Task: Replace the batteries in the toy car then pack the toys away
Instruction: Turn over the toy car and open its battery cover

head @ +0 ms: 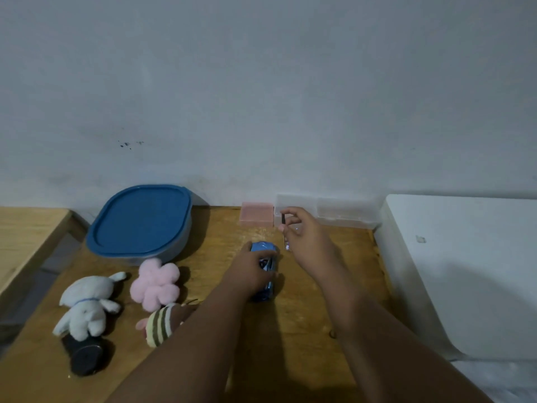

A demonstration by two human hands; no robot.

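A blue toy car [266, 250] lies on the wooden table [308, 309] near its middle, and my left hand [251, 271] is closed over it from the left. Just to the right and a bit farther back, my right hand [302, 232] pinches a thin dark screwdriver [284, 231] that points down beside the car's far end. A white plush dog [87, 303], a pink plush flower [155, 283] and a striped plush [161, 324] lie on the left of the table. A container with a blue lid [142, 221] stands behind them.
A small pink box [257, 213] and a clear plastic organiser [343, 210] stand against the wall at the back. A dark cylindrical object [85, 356] lies below the white dog. A white appliance [465, 269] borders the table's right edge.
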